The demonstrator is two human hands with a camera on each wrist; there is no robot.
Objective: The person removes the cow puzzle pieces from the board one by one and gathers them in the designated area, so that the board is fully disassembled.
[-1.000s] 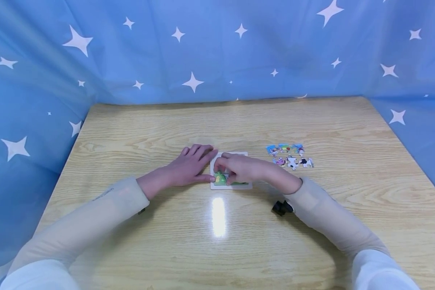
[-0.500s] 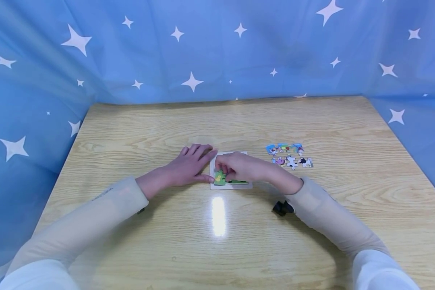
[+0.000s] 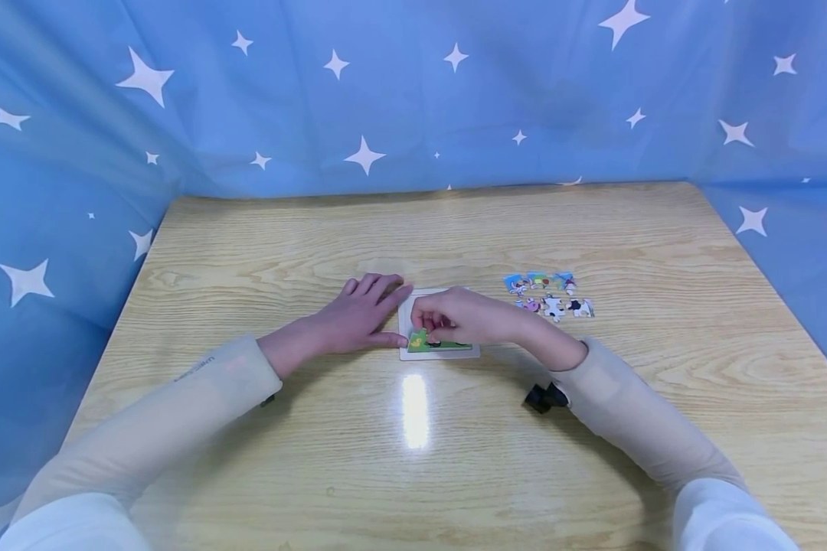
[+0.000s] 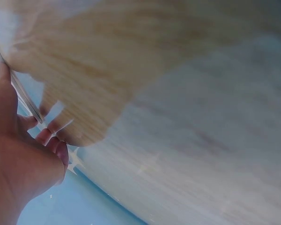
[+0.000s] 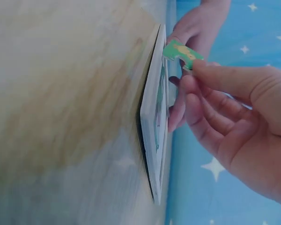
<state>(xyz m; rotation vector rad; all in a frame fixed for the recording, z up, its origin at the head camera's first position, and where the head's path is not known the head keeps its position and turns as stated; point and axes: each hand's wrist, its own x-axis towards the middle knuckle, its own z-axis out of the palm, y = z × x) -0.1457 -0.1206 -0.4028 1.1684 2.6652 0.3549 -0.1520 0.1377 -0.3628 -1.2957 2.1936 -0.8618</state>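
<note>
A white puzzle tray (image 3: 441, 356) lies on the table in front of me. Along its left side rests my left hand (image 3: 361, 315), thumb on the lower part of that edge and forefinger near the top corner, fingers mostly straight. My right hand (image 3: 465, 315) reaches over the tray and pinches a green puzzle piece (image 5: 180, 50) with a yellow picture between thumb and fingers. In the right wrist view this piece is tilted and overlaps the tray's far end. A green picture strip shows along the tray's bottom; my right hand hides much of the rest.
Several loose puzzle pieces (image 3: 553, 308) lie in two rows right of the tray, beyond my right forearm. A black wrist camera (image 3: 546, 398) hangs under my right sleeve. Blue star-patterned curtain (image 3: 413, 99) encloses the wooden table (image 3: 317, 459) behind and at the sides.
My right hand has shifted slightly right, its wrist too, and the green piece has turned a little over the tray's lower left corner. My left hand has stayed put.
</note>
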